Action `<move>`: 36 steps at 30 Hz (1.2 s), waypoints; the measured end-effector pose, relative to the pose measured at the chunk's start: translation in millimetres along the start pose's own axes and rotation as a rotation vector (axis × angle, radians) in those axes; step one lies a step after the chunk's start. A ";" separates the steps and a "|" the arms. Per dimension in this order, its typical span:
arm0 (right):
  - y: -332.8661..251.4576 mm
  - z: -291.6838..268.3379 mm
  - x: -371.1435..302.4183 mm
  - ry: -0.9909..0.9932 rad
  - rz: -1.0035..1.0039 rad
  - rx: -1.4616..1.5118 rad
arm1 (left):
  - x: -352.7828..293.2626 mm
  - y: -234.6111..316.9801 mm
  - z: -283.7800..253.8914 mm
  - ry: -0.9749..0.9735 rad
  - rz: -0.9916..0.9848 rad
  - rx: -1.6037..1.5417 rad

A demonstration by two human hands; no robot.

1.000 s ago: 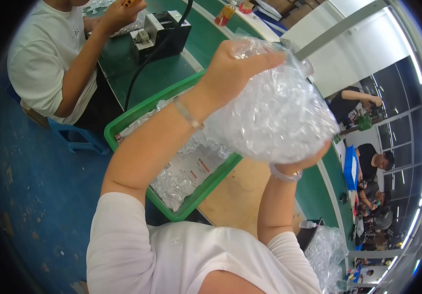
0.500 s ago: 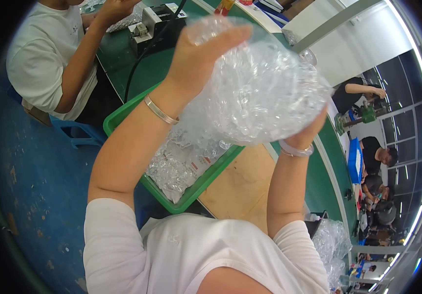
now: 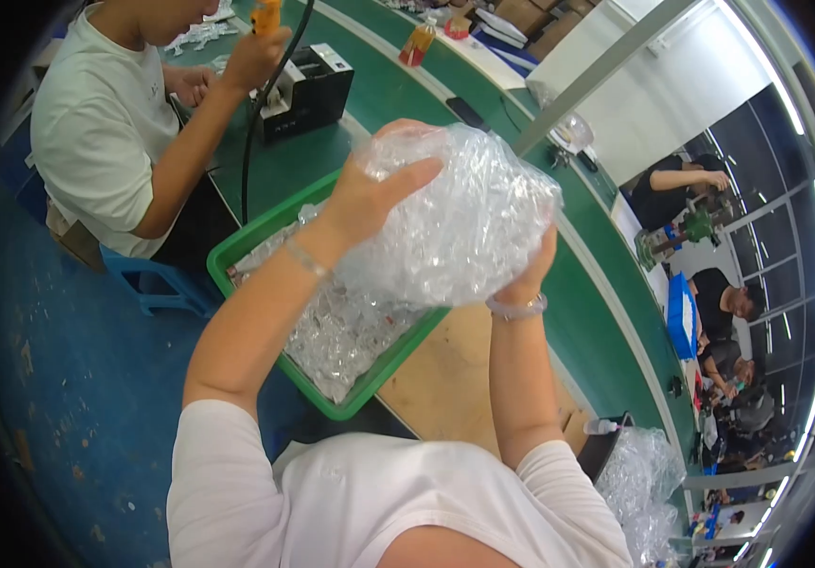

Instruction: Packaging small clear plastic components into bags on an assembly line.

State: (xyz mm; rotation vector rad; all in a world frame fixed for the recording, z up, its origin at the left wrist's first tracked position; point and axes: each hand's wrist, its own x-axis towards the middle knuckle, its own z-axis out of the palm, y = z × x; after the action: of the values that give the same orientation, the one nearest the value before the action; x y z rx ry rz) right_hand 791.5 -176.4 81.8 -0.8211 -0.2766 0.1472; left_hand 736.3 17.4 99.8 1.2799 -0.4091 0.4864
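Observation:
I hold a large clear plastic bag (image 3: 469, 222) full of small transparent pieces up above the bench. My left hand (image 3: 374, 189) grips its upper left side with fingers spread over the top. My right hand (image 3: 532, 270) supports it from the lower right, mostly hidden behind the bag. Below the bag sits a green tray (image 3: 247, 239) holding more clear plastic pieces (image 3: 336, 331).
A person in a white shirt (image 3: 95, 123) sits to the left holding an orange-handled tool by a black machine (image 3: 308, 90). The green bench (image 3: 597, 312) runs to the right past a brown board (image 3: 445, 379). Another clear bag (image 3: 639, 483) lies at lower right. Other people work at far right.
The bag has come down and toward the middle of the view, and my left hand has shifted over its top. The neighbour's hand with the orange tool has come into view.

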 end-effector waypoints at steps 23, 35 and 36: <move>1.7 -22.4 17.3 -0.096 0.073 -0.129 | -9.6 -20.4 -13.5 0.279 -0.054 -0.075; 50.8 -60.1 13.3 0.000 0.406 0.065 | -45.5 -30.3 -19.2 0.363 -0.439 -0.291; 46.8 -52.5 12.6 -0.027 0.459 0.134 | -43.6 -24.4 -15.5 0.412 -0.451 -0.342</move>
State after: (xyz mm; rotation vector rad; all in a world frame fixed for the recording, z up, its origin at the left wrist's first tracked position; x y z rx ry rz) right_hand 818.2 -178.7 15.6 -0.7386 -0.0977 0.6010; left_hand 714.1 22.1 52.7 0.8729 0.1422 0.2690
